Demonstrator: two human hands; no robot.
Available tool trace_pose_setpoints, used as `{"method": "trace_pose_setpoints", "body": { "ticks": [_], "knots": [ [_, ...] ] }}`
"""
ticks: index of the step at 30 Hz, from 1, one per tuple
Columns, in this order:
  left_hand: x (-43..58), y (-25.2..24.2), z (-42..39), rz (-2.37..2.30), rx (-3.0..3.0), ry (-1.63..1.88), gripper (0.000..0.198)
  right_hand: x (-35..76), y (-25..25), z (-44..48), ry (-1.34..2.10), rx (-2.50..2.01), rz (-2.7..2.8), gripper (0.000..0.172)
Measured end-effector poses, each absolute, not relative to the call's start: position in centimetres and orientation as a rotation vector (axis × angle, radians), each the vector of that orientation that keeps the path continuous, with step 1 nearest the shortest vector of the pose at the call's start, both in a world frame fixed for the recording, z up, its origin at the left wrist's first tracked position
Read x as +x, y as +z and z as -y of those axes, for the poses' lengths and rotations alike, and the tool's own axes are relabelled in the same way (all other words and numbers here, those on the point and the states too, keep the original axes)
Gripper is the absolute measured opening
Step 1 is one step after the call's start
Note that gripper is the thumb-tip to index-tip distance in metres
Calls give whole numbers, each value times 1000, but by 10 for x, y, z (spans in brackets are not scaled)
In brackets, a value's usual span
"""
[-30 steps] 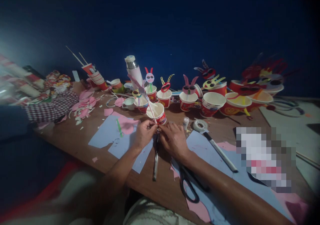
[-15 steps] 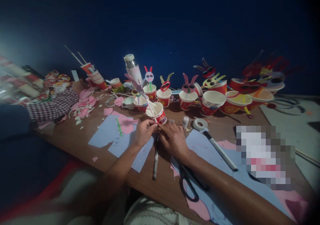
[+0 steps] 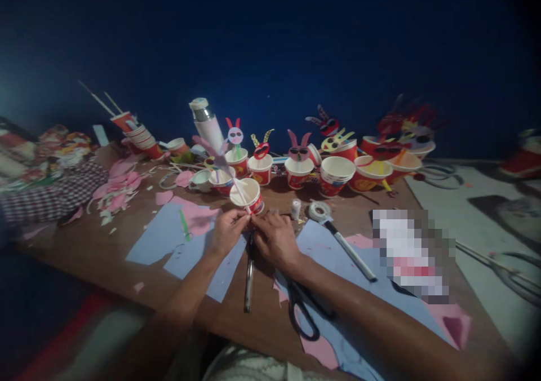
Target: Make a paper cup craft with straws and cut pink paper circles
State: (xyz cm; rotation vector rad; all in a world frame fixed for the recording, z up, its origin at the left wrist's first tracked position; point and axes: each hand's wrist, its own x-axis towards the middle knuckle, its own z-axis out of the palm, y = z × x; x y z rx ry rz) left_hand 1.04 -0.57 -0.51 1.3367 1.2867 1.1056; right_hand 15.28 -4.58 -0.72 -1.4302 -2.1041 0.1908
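Note:
Both hands meet at the lower end of a thin pale straw (image 3: 242, 192), which slants up in front of a red and white paper cup (image 3: 255, 200). At its top is a pale purple paper figure with long ears (image 3: 213, 151). My left hand (image 3: 226, 233) pinches the straw's end. The fingers of my right hand (image 3: 276, 243) are bent and pressed in at the same spot, where the exact contact is partly hidden. Just below the hands lies a pen (image 3: 249, 279), and black-handled scissors (image 3: 302, 313) rest under my right forearm.
Several paper cups with paper faces on straws (image 3: 299, 169) line the back, near a flask (image 3: 207, 124). Blue paper (image 3: 152, 234), pink scraps (image 3: 122, 192), a tape roll (image 3: 319, 209) and a marker (image 3: 350, 251) lie about. A checked cloth (image 3: 54, 192) is at left.
The view has turned slightly right, so the things on the table appear further left. Both hands remain at the straw's lower end with little visible change in grip.

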Motion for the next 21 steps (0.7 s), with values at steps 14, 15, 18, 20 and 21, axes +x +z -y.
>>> {"method": "trace_pose_setpoints", "body": {
  "ticks": [14,15,18,20,21],
  "knots": [
    [14,-8,3,-1316,1254,1212,24,151,-9,48,194,-1429,2135,45],
    [14,-7,3,-1324,1261,1218,23,151,-9,48,194,-1428,2138,46],
    [13,-7,3,-1350,1296,1225,23,151,-9,48,194,-1426,2143,48],
    [12,-7,3,-1369,1324,1223,23,151,-9,48,195,-1423,2148,49],
    [11,-7,3,-1378,1338,1221,24,151,-9,48,194,-1422,2149,49]
  ]
}}
